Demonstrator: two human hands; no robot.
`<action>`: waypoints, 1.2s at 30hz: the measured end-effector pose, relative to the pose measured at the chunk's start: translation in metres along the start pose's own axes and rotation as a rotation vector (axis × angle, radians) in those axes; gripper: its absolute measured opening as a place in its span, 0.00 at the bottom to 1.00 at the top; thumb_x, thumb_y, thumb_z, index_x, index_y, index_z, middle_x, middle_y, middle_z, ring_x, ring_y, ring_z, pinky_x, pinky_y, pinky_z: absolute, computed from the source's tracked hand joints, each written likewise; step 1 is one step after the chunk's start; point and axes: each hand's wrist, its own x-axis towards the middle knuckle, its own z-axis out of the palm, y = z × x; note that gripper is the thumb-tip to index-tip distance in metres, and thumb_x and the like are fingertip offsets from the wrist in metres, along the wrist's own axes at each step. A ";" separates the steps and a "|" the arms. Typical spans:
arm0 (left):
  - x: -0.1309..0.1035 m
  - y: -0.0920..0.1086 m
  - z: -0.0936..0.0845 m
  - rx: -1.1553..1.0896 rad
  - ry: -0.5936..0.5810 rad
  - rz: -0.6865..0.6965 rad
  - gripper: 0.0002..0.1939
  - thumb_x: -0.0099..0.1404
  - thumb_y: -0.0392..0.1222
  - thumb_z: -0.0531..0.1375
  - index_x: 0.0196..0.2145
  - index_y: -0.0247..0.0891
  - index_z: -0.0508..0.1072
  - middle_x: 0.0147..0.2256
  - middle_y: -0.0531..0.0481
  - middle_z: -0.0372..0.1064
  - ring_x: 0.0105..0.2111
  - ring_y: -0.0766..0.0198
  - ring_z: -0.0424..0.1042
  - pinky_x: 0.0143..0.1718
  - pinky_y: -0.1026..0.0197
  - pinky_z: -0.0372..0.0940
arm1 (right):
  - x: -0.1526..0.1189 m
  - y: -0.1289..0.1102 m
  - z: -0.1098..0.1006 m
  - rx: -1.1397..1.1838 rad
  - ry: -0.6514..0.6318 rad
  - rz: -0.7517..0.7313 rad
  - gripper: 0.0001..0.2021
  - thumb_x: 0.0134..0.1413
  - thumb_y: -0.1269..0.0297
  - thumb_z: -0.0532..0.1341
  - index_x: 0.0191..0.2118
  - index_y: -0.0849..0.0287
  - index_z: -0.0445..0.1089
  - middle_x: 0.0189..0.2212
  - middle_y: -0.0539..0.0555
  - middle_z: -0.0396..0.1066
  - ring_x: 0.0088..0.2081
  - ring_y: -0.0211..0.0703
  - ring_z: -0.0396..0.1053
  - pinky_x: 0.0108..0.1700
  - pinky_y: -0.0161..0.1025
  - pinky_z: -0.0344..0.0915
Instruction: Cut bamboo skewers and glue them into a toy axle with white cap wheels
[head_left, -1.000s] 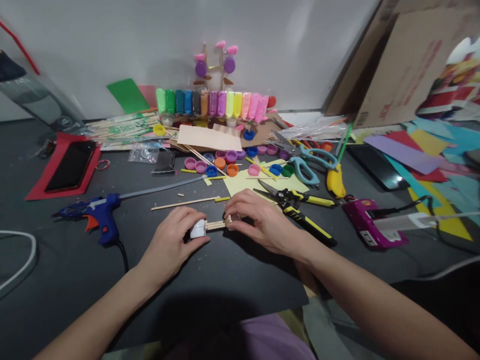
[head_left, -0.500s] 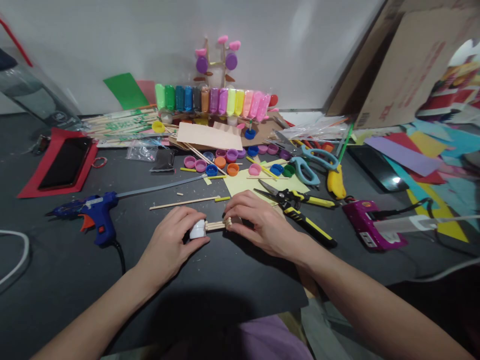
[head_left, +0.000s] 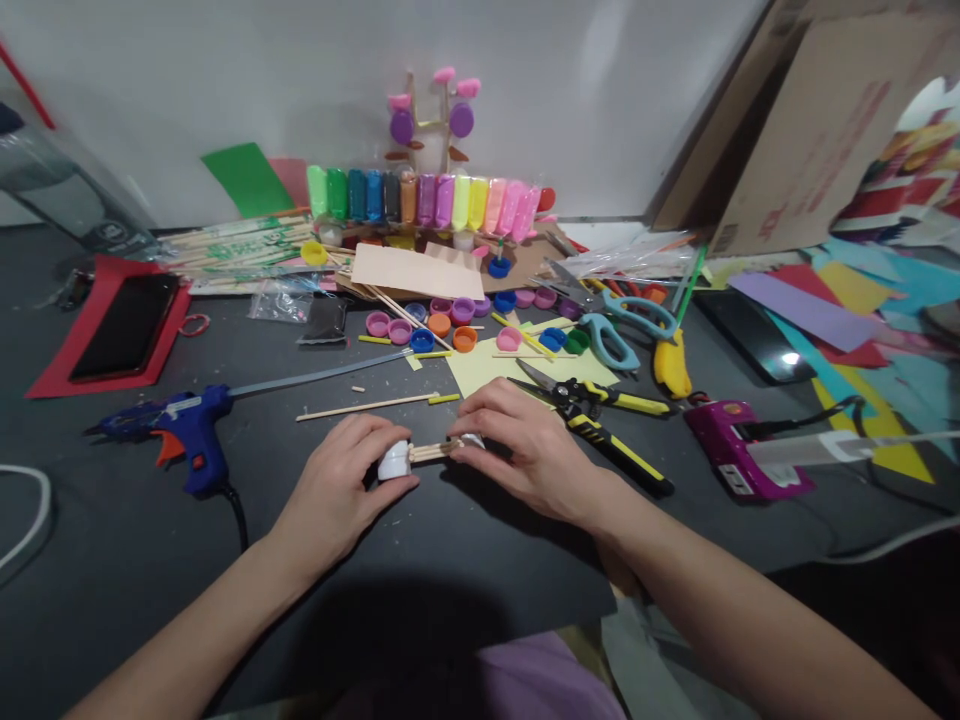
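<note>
Between my hands, low over the dark table, is a short bundle of thin wooden sticks point(head_left: 429, 453). A white rounded piece point(head_left: 394, 460) sits on its left end, pinched between the thumb and fingers of my left hand point(head_left: 349, 470). My right hand point(head_left: 510, 440) grips the bundle's right end, where part of another white piece point(head_left: 472, 440) shows between thumb and fingers. A long wooden stick point(head_left: 367, 407) with a yellow-green tip lies just beyond my hands.
A blue glue gun point(head_left: 196, 440) lies at left. Yellow-black pliers point(head_left: 600, 420) rest beside my right hand. Behind are coloured caps point(head_left: 463, 311), blue-handled scissors point(head_left: 611, 342) and clay packs point(head_left: 426, 200). A purple power strip point(head_left: 739, 450) stands at right.
My right fingers have shifted slightly, and a white piece now shows between them at the bundle's right end. My left hand keeps its hold on the left white piece.
</note>
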 end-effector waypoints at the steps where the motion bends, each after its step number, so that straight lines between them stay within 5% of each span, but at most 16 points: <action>1: 0.000 0.000 0.000 0.001 -0.001 -0.001 0.14 0.66 0.44 0.63 0.48 0.38 0.71 0.43 0.44 0.72 0.45 0.54 0.70 0.46 0.53 0.66 | 0.000 0.000 0.000 -0.002 0.003 0.000 0.08 0.65 0.65 0.60 0.43 0.62 0.74 0.38 0.60 0.72 0.41 0.47 0.68 0.44 0.45 0.66; 20: -0.001 0.000 0.000 0.008 0.004 0.000 0.15 0.66 0.44 0.63 0.49 0.39 0.70 0.43 0.44 0.71 0.45 0.54 0.70 0.46 0.52 0.66 | -0.001 0.002 0.000 0.009 -0.005 0.003 0.08 0.65 0.62 0.60 0.42 0.59 0.74 0.37 0.59 0.74 0.41 0.48 0.67 0.43 0.45 0.66; 25: -0.001 -0.001 0.000 0.020 0.005 0.005 0.16 0.65 0.45 0.64 0.49 0.40 0.70 0.44 0.44 0.71 0.46 0.54 0.70 0.46 0.52 0.66 | -0.005 0.005 -0.005 0.040 0.003 0.061 0.22 0.60 0.58 0.64 0.57 0.58 0.66 0.40 0.58 0.74 0.42 0.49 0.68 0.45 0.46 0.66; 30: -0.003 -0.002 -0.003 0.068 0.008 0.003 0.20 0.64 0.47 0.65 0.52 0.42 0.68 0.48 0.43 0.71 0.50 0.49 0.70 0.51 0.46 0.63 | -0.009 0.011 -0.016 0.019 -0.053 0.130 0.27 0.55 0.55 0.68 0.59 0.55 0.65 0.47 0.60 0.73 0.49 0.53 0.68 0.51 0.50 0.66; 36: -0.005 -0.002 -0.011 0.131 0.005 0.018 0.20 0.63 0.45 0.65 0.52 0.43 0.68 0.48 0.44 0.72 0.50 0.50 0.69 0.51 0.47 0.61 | -0.011 0.016 -0.017 -0.015 -0.171 0.115 0.16 0.58 0.61 0.66 0.51 0.58 0.71 0.49 0.62 0.71 0.52 0.54 0.66 0.54 0.52 0.66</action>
